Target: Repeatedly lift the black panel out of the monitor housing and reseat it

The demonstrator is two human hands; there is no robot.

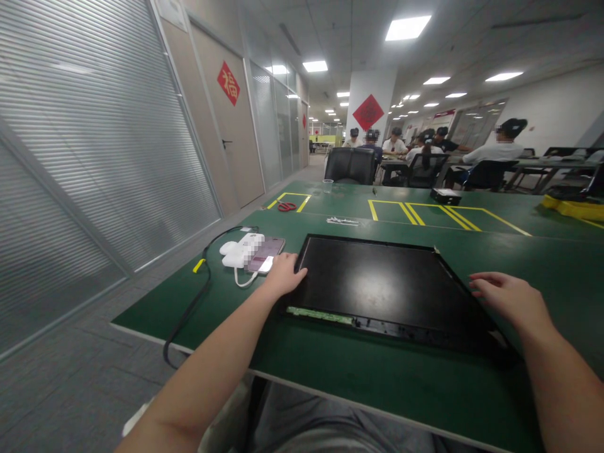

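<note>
A black flat display panel [377, 277] lies face up on the green table, with a green circuit strip [318, 314] along its near edge. My left hand [284, 274] is at the panel's left edge, its thumb over the frame and its fingers curled along the side. Just off the right edge is my right hand [512, 299], fingers loosely bent and apart from the thumb, holding nothing that I can see. A phone [270, 251] and a white device [238, 251] with a white cable lie beside my left hand.
Red-handled scissors [286, 206], small silvery tools [343, 221], a clear cup [327, 185] and a black box [446, 197] stand or lie farther back on the green table [198, 314]. A black cable [201, 296] hangs over the left edge. Several people sit at tables beyond.
</note>
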